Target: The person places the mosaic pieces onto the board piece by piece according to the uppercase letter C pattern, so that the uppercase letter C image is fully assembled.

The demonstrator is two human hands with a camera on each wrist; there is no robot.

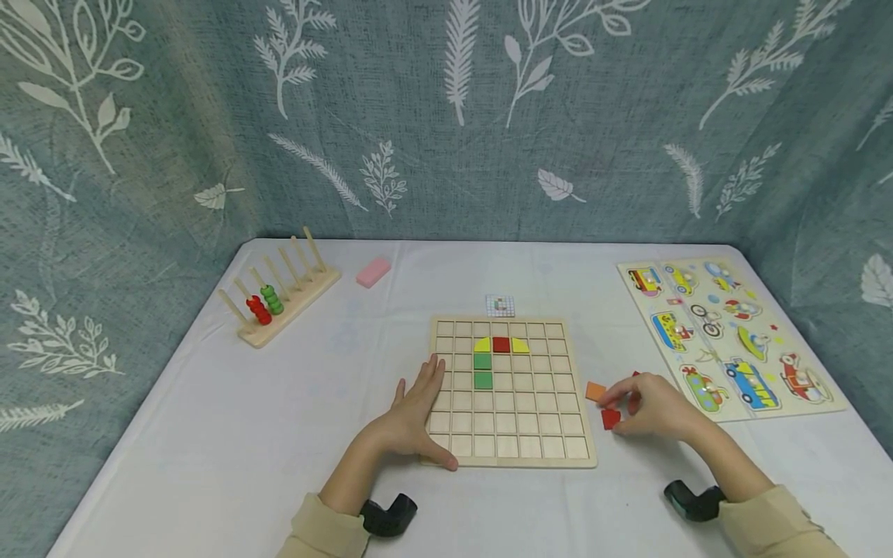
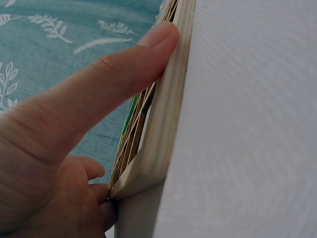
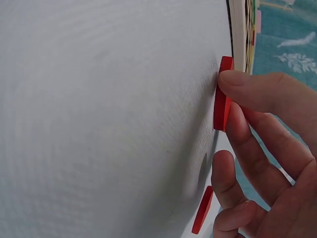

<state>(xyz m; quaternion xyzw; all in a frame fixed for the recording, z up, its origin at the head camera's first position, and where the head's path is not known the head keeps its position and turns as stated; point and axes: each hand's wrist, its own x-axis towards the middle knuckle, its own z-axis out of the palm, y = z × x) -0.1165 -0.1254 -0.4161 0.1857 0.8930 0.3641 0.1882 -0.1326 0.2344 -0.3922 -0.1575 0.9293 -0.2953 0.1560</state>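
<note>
White-clothed rectangular table [image 1: 209, 403]. Far side and both flanks enclosed by grey-blue fabric curtain [image 1: 418, 116] printed with white leaves. Lighting even, diffuse.

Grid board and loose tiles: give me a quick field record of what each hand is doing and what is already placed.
Board: wooden grid board flat on the white table
Placed tiles: red square between two yellow pieces, two green squares below the left yellow piece
Left hand: left hand rests on the board's left edge, thumb along its near rim
Right hand: right hand pinches a red tile just off the board's right side
Loose tiles: orange tile, another red tile
</note>
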